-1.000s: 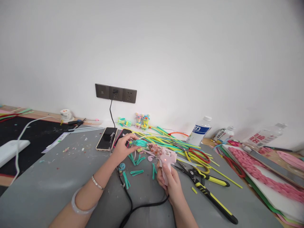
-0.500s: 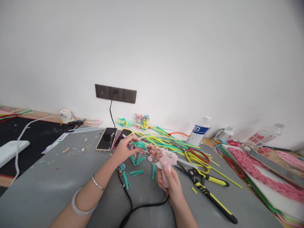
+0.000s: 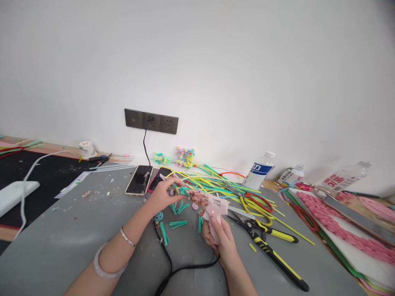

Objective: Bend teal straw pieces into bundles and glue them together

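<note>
My right hand (image 3: pixel 220 238) is wrapped round the handle of a pink hot glue gun (image 3: pixel 212 206) whose red light is on; its nozzle points left. My left hand (image 3: pixel 163 194) pinches a small teal fuzzy-stick piece (image 3: pixel 182 190) right at the gun's tip. Both hover just above the grey mat (image 3: pixel 77 234). Several bent teal stick pieces (image 3: pixel 173 224) lie under and in front of my hands. The gun's black cord (image 3: pixel 168 263) runs back toward me.
Two phones (image 3: pixel 138 180) lie behind my left hand. A heap of yellow and green sticks (image 3: pixel 222 185), scissors and yellow-handled pliers (image 3: pixel 268 246) lie to the right. Water bottles (image 3: pixel 258 172) stand at the wall, braided pink strips (image 3: pixel 339 226) far right, small finished figures (image 3: pixel 184 157) below the wall sockets.
The glue gun has shifted slightly left and closer to my left hand; the teal piece now sits right at the nozzle. Everything on the mat stays put.
</note>
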The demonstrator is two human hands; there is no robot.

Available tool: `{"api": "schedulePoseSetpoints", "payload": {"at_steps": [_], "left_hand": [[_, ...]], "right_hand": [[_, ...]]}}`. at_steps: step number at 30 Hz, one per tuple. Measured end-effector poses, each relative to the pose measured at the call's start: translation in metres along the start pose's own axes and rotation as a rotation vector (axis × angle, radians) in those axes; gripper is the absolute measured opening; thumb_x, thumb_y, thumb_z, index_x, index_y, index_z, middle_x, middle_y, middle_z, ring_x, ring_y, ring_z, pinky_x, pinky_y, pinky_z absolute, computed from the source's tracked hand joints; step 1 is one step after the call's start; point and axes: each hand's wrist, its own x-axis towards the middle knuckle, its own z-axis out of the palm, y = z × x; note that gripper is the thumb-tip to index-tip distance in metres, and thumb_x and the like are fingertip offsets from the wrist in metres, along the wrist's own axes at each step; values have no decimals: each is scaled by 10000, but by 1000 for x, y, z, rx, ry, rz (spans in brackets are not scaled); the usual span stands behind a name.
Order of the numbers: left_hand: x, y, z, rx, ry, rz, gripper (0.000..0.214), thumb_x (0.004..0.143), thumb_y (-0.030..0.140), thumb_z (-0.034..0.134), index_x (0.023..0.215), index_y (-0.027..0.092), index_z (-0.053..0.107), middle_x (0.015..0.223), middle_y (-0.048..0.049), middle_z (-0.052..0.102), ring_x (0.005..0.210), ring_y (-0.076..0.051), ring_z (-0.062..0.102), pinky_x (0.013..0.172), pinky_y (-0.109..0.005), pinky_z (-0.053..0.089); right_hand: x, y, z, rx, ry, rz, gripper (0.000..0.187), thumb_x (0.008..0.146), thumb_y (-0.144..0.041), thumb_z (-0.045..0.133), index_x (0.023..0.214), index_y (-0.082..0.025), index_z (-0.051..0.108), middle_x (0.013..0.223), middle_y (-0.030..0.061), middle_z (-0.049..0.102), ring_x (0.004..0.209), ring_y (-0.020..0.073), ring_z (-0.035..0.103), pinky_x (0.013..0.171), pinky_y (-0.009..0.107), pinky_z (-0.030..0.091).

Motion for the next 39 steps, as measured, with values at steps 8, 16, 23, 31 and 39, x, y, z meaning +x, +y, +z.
{"api": "schedulePoseSetpoints", "payload": {"at_steps": [8,16,23,31,39], "left_hand": [[0,-3,0,15,23,11,242,767,317,753,955,195,662,952,-36,703,915,-210,641,820,-302,485],[0,-2,-1,25,61,9,210,787,325,729,942,198,667,960,-42,709,909,-209,629,843,-320,497],[-1,-1,-1,8,15,25,226,786,326,738,955,197,662,969,-37,702,919,-204,639,839,-304,497],[1,-11,-2,19,145,36,210,800,326,720,940,184,653,920,-38,696,857,-196,619,787,-298,461],[1,-18,-1,-39,159,37,215,781,278,742,959,187,664,929,-37,691,859,-191,612,780,-280,449]], "right_hand": [[0,-2,1,-30,-2,2,475,882,-626,561,930,-158,631,445,-94,350,372,56,194,371,199,153],[0,-2,0,-10,-7,-11,456,892,-609,561,943,-160,625,446,-95,346,379,56,194,378,201,152],[1,-1,0,-10,-11,-9,453,893,-607,562,939,-161,624,445,-94,345,378,57,202,375,201,145],[1,0,-1,-7,2,-10,466,887,-605,572,978,-150,616,450,-105,342,376,51,195,380,195,146],[1,-4,1,60,75,-25,446,887,-590,580,990,-158,616,465,-102,330,392,52,191,387,195,140]]}}
